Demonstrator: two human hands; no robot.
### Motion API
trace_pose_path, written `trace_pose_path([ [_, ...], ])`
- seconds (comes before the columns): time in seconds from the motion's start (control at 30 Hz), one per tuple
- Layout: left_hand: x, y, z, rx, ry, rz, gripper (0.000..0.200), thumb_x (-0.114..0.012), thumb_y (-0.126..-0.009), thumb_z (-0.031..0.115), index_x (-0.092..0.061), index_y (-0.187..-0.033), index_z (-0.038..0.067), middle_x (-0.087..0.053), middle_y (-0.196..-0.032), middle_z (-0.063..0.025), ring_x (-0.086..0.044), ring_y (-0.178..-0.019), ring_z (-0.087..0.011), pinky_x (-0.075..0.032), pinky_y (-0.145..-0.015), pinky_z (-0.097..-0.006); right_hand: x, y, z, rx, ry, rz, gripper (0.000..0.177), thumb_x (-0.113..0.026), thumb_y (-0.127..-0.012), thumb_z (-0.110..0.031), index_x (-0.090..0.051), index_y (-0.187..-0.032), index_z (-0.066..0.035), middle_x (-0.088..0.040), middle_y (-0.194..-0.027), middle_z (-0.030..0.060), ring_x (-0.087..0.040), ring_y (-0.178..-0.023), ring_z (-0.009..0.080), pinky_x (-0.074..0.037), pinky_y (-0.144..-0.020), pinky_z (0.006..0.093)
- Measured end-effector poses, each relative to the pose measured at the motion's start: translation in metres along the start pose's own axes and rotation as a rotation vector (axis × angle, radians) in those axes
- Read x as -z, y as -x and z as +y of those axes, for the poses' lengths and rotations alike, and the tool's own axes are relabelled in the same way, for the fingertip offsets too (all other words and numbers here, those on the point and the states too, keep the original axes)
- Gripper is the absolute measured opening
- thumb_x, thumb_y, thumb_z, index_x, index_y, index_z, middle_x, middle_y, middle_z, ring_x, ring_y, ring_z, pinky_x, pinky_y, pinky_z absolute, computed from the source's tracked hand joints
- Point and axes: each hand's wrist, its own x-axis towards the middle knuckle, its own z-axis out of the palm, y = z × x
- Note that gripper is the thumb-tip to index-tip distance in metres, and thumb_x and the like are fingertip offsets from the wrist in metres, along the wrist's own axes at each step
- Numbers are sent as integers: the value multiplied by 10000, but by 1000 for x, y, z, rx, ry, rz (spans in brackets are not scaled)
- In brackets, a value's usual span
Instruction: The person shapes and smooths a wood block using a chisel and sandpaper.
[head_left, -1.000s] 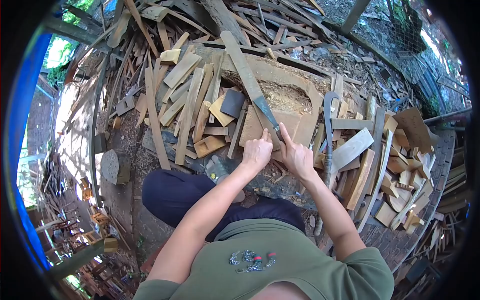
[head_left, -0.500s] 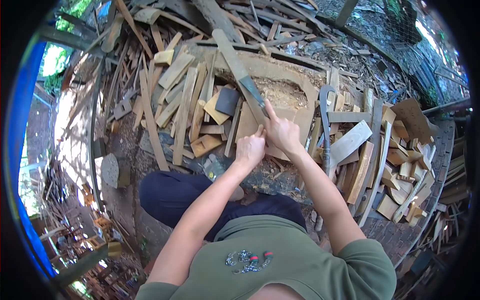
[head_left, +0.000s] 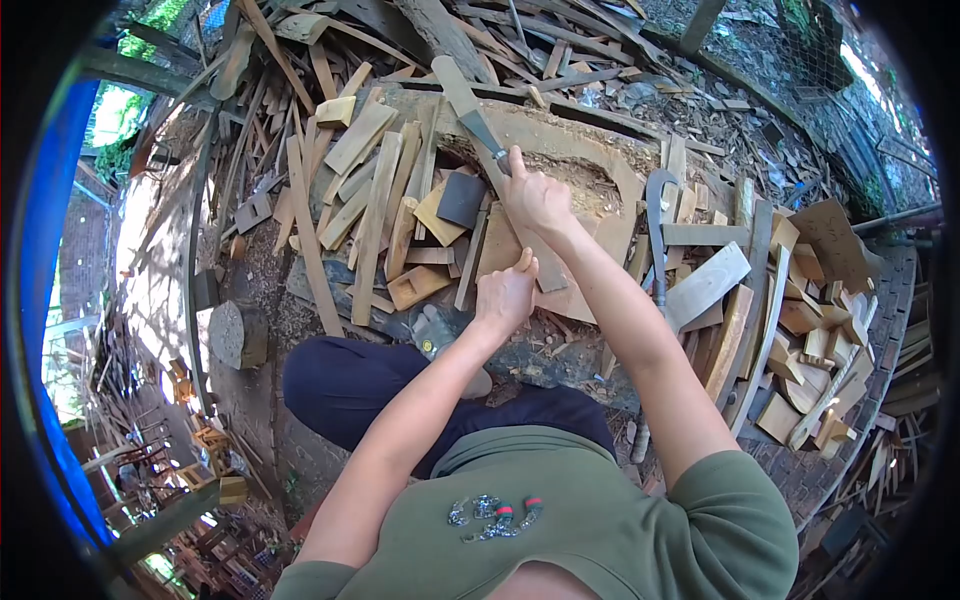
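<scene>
My right hand (head_left: 540, 205) is closed around the handle of a chisel (head_left: 482, 133), its index finger stretched along the tool. The broad, dark blade points away from me and lies over a long, flat wooden strip (head_left: 458, 92). That strip slants across a hollowed, chip-strewn wooden block (head_left: 590, 150). Near the strip's close end, my left hand (head_left: 505, 300) is a closed fist with the thumb side up. Whatever it may hold is hidden. A flat board (head_left: 575, 302) lies beneath the strip's near end.
A hooked blade tool (head_left: 655, 215) lies to the right, beside a pale wood piece (head_left: 708, 287). Several wood slats (head_left: 378, 225) and a dark block (head_left: 461, 200) lie to the left. Offcuts (head_left: 815, 345) are heaped at far right. A log stump (head_left: 238, 335) stands at left.
My right hand has moved forward and slightly left, carrying the chisel farther along the strip. The left hand has barely moved. More of the strip's near end now shows.
</scene>
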Motion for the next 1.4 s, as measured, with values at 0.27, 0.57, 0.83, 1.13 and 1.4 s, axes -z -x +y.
trace_pose_path([
  [0.27,-14,-1,-2,28,4,-20,383,-576,-781,93,-611,-1157,30,-607,-1251,-127,-690,-634,-291,-558,-562,-399,16,71,14,-91,-35,-92,566,-435,-944,-362,-329,-1439,-111,-673,-791,247,-672,-721,408,-516,-648,534],
  [0.57,-8,2,-2,3,-41,10,403,-607,-774,122,-597,-1174,75,-595,-1285,-76,-679,-614,-281,-533,-521,-386,-4,-37,-7,-38,-38,67,587,-434,-941,-372,-311,-1455,-116,-681,-829,238,-679,-775,405,-528,-679,517],
  [0.83,-14,0,-4,-17,9,-71,446,-553,-751,69,-582,-1185,-29,-553,-1296,-217,-694,-627,-279,-545,-519,-375,2,41,0,-78,-8,-12,599,-423,-949,-374,-274,-1479,-139,-662,-708,242,-675,-695,404,-523,-639,522],
  [1.13,-11,2,-1,-13,-140,-63,437,-562,-786,115,-584,-1207,0,-574,-1302,-150,-678,-589,-250,-531,-540,-357,9,-86,-31,-73,-17,34,570,-421,-951,-396,-309,-1446,-136,-675,-942,261,-670,-858,425,-522,-760,518],
  [1.4,-28,-1,1,-76,-136,-54,454,-557,-748,90,-580,-1165,-88,-562,-1238,-301,-659,-525,-228,-529,-517,-325,6,-6,-13,-92,20,-85,565,-367,-962,-404,-262,-1463,-162,-669,-913,275,-659,-864,450,-509,-756,547],
])
